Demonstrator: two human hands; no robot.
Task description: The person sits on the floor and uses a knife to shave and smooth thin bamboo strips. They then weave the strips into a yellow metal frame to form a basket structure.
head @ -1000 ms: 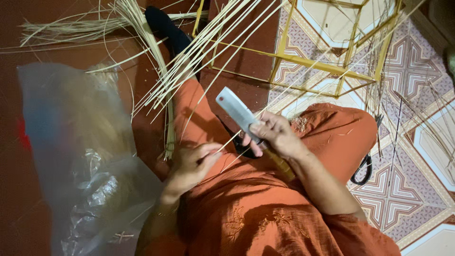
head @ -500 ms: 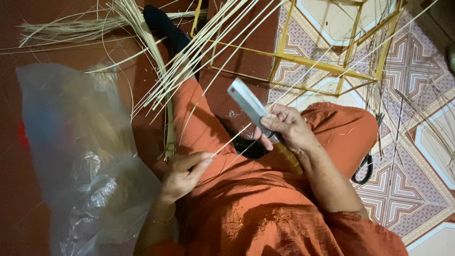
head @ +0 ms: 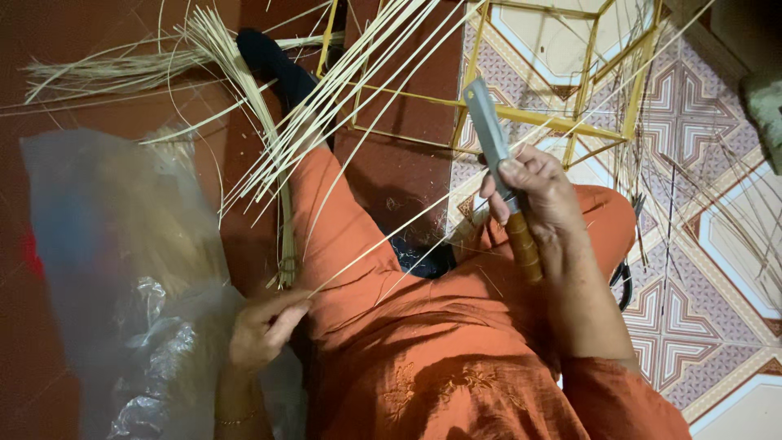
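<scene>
Strip (head: 423,216) — thin, pale, long — pinched by left hand (head: 261,330).

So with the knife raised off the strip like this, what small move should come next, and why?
Probably bring the knife back down to the thin bamboo strip. The right hand holds the blade up, apart from the strip, while the left hand pinches the strip's near end over the lap, so it looks ready for another pass.

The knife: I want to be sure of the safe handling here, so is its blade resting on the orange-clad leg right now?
No, the knife is raised in the right hand, its blade pointing up over the yellow frame.
</scene>
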